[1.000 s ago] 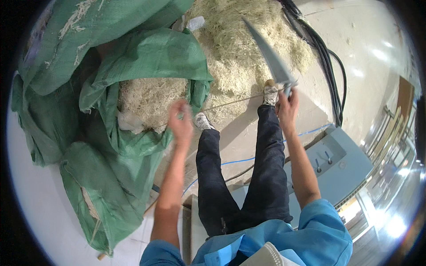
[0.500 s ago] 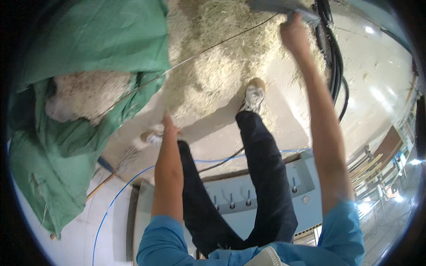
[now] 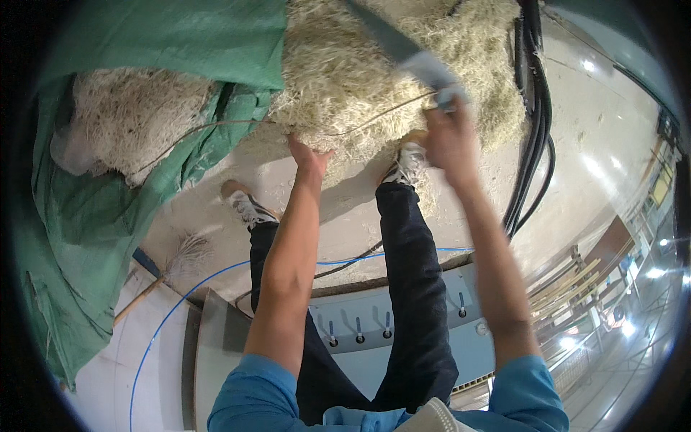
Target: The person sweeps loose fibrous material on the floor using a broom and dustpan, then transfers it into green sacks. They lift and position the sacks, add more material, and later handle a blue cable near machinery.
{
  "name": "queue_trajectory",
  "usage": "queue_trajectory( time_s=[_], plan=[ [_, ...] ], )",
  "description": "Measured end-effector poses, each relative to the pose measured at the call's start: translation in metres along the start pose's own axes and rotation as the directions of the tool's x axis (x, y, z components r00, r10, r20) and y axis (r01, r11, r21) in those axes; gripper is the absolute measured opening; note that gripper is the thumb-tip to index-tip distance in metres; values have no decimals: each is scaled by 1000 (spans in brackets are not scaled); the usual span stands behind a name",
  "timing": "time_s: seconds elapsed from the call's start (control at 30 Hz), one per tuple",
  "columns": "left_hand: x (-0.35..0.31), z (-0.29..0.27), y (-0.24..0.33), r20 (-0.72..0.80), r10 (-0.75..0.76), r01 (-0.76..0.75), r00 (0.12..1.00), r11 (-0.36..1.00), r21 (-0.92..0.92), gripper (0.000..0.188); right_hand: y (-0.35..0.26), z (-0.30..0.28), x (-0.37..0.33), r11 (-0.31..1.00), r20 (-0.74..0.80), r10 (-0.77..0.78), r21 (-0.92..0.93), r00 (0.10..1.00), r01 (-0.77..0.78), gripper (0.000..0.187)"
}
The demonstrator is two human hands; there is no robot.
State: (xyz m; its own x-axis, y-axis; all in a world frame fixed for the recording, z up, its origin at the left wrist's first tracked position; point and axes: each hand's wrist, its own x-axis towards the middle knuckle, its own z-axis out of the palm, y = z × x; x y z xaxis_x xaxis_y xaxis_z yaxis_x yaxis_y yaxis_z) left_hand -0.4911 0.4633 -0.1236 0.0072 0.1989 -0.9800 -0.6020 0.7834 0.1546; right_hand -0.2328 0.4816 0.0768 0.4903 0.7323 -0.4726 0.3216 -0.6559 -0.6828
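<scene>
R hand [image 3: 452, 140] has fingers wrapped tight on a flat gray tool [image 3: 425, 66], up over the big shred heap [image 3: 338, 65]. L hand [image 3: 309, 155]: fingers apart, nr heap. Some pale bits [image 3: 144, 108] are in the green sack [image 3: 173, 36]; lots are on the flr [image 3: 568, 115].

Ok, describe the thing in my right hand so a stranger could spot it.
Find the pale, straw-like heap at the top of the view. Over it, your right hand grips a blurred grey tool. Its broad, blade-like shape sets it apart from the thin black cables to its right.
</scene>
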Motion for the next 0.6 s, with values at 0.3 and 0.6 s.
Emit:
queue_trajectory(
  time_s=[0.3,0.6],
  plan=[
    [19,-34,47,36,170,-174,985,977,123,90,29,-179,328,470,418,-177,-760,891,449,50],
    [50,-14,30,-68,261,-240,963,945,222,125,11,-13,384,275,765,171,-642,621,715,49]
  ],
)
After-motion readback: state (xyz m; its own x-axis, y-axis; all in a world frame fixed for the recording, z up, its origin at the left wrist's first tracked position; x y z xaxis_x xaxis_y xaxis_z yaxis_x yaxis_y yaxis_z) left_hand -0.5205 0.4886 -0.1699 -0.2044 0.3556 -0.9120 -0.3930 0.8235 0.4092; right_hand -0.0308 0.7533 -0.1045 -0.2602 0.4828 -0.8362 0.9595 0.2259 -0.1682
